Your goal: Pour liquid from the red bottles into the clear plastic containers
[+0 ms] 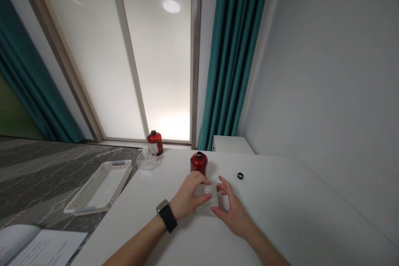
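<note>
A small clear plastic container [206,210] sits on the white table in front of me. My left hand [190,193] reaches over its left side, with the thumb and curled fingers closed on it. My right hand [232,213] is at the container's right side, fingers apart and curved, thumb tip at the edge. Whether those fingertips press on it is hard to tell. Just behind my left hand stands a dark red bottle [198,163] with an open-looking black neck; its lower part is hidden. A black ring [240,176] lies to the right on the table.
A second red bottle [155,143], black-capped and labelled, stands at the table's far left corner beside another clear plastic container [151,163]. Left of the white table [274,199] are a white basket [116,187] and an open booklet [51,247]. A wall rises at right.
</note>
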A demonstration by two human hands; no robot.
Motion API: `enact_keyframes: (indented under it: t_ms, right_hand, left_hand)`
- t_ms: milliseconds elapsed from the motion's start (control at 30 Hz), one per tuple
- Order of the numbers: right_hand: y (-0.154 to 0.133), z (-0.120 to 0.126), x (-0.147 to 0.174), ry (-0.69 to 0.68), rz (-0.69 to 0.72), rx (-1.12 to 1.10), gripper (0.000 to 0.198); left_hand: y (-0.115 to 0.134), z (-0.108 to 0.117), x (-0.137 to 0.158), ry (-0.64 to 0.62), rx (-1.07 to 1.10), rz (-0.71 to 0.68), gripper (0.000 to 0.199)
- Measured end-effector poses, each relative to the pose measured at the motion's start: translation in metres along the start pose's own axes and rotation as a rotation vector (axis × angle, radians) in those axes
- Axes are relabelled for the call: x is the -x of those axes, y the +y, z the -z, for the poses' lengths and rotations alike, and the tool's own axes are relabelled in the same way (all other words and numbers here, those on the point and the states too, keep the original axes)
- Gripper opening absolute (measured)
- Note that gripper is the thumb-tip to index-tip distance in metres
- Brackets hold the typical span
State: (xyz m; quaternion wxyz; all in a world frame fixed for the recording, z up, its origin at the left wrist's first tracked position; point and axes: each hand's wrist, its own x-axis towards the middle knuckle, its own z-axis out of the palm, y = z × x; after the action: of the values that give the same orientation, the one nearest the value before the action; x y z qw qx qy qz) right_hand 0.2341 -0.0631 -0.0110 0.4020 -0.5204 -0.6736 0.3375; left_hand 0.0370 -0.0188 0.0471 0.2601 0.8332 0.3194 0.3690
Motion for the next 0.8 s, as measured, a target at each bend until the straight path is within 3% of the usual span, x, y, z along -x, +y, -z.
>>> enact_keyframes:
  t_ms: [200,400,800]
  right_hand:
    - [0.001,-0.002,0.001,0.02,-0.011,-0.006,0.083]
    - [0.008,-0.006,0.0,0.039,0.009,-0.006,0.083]
    - [0.009,-0.007,0.0,0.036,0.029,-0.016,0.082]
  left_hand:
    - [-0.004,0.009,-0.001,-0.092,0.028,-0.022,0.018]
    - [-0.001,0.012,-0.002,-0.098,0.019,0.016,0.018]
    - [0.005,-0.016,0.003,0.115,-0.11,0.241,0.022]
